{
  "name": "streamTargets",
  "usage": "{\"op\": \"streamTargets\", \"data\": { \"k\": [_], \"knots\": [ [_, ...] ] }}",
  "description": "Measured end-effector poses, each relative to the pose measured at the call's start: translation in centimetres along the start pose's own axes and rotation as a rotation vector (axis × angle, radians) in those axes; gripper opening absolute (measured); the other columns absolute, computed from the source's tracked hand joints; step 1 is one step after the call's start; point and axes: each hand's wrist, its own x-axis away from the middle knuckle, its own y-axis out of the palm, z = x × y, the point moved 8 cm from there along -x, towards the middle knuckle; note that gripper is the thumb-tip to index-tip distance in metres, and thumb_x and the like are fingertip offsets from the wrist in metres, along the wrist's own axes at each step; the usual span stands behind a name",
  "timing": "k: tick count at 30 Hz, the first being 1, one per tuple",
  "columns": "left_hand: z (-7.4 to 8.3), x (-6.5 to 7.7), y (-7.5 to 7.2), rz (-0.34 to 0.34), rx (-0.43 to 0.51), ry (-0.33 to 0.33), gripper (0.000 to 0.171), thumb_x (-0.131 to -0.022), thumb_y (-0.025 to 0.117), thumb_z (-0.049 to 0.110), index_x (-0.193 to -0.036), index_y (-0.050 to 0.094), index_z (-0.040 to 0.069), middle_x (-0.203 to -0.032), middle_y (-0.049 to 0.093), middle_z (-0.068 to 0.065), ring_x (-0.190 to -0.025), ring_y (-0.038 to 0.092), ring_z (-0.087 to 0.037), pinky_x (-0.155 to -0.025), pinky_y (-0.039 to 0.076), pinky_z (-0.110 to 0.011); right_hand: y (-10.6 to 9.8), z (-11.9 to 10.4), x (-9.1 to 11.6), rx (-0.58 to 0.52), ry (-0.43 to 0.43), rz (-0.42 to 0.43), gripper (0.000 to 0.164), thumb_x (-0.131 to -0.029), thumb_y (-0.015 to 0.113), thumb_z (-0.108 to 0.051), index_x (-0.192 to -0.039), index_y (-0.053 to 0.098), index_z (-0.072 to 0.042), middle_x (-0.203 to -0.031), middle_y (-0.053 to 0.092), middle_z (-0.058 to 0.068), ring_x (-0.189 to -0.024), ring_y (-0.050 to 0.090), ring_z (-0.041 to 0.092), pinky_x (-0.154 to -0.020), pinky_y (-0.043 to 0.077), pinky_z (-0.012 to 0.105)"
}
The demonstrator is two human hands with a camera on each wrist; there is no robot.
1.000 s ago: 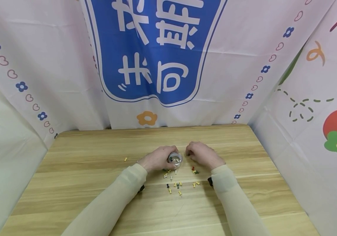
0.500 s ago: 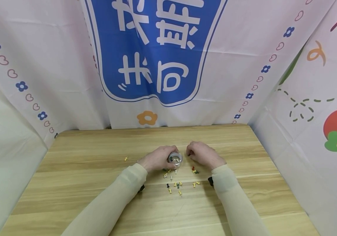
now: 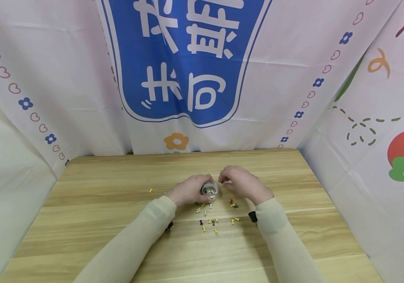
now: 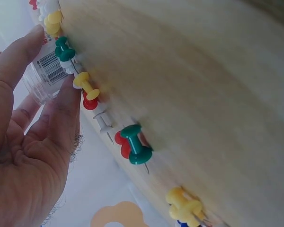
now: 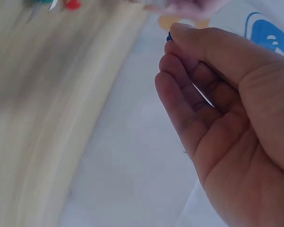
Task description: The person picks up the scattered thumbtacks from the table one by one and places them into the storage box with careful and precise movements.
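Note:
In the head view my left hand (image 3: 189, 190) grips a small clear jar (image 3: 210, 192) from the left, with several push pins inside. A barcode label (image 4: 51, 67) shows on the jar in the left wrist view, between the thumb and fingers. My right hand (image 3: 245, 184) is just right of the jar's rim. Its thumb and forefinger pinch a blue push pin (image 5: 169, 36), mostly hidden by the fingertips. Loose push pins lie around the jar, among them a green push pin (image 4: 135, 144), a white push pin (image 4: 103, 122) and a yellow push pin (image 4: 86, 86).
Several yellow, dark and white pins (image 3: 213, 223) lie scattered nearer the front of the wooden table (image 3: 117, 224). A red pin (image 3: 231, 201) is below the right hand. One yellow pin (image 3: 151, 190) lies far left. A printed cloth (image 3: 81, 118) hangs behind the table.
My right hand has moved left and slightly up, closer to the jar's rim. My left hand and the jar stay in place.

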Motion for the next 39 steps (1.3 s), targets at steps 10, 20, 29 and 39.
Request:
{"op": "streamTargets", "data": {
  "k": [10, 20, 29, 39],
  "knots": [
    [0.2, 0.2, 0.0, 0.005, -0.001, 0.023, 0.048, -0.083, 0.087, 0.026, -0.121, 0.062, 0.015, -0.116, 0.069, -0.004, -0.107, 0.063, -0.021, -0.095, 0.05, -0.038, 0.7, -2.3, -0.2, -0.022, -0.061, -0.031, 0.017, -0.091, 0.078, -0.012, -0.108, 0.077, -0.012, -0.106, 0.071, -0.005, -0.099, 0.064, 0.01, -0.092, 0.053, 0.029],
    [0.3, 0.2, -0.1, 0.006, -0.01, 0.008, 0.044, -0.084, 0.087, 0.028, -0.118, 0.059, 0.022, -0.116, 0.068, -0.002, -0.109, 0.063, -0.021, -0.096, 0.051, -0.038, 1.8, -2.6, -0.5, 0.007, -0.075, -0.06, 0.016, -0.091, 0.078, -0.012, -0.107, 0.078, -0.012, -0.104, 0.071, -0.004, -0.093, 0.064, 0.01, -0.086, 0.054, 0.027],
    [0.1, 0.1, 0.0, 0.002, 0.008, 0.002, 0.047, -0.083, 0.087, 0.027, -0.121, 0.06, 0.021, -0.118, 0.068, -0.003, -0.109, 0.063, -0.021, -0.096, 0.052, -0.039, 1.3, -2.2, -0.2, -0.025, -0.043, -0.065, 0.02, -0.091, 0.079, -0.012, -0.111, 0.077, -0.011, -0.105, 0.072, -0.001, -0.096, 0.066, 0.015, -0.089, 0.055, 0.031],
    [0.0, 0.1, 0.0, -0.001, 0.013, -0.016, 0.051, -0.083, 0.088, 0.027, -0.125, 0.062, 0.015, -0.119, 0.068, -0.004, -0.109, 0.063, -0.02, -0.097, 0.051, -0.04, 0.1, -0.2, 0.8, -0.059, 0.028, -0.09, 0.015, -0.089, 0.074, -0.004, -0.103, 0.077, -0.009, -0.099, 0.072, 0.0, -0.088, 0.065, 0.013, -0.082, 0.056, 0.031]
  ]
}}
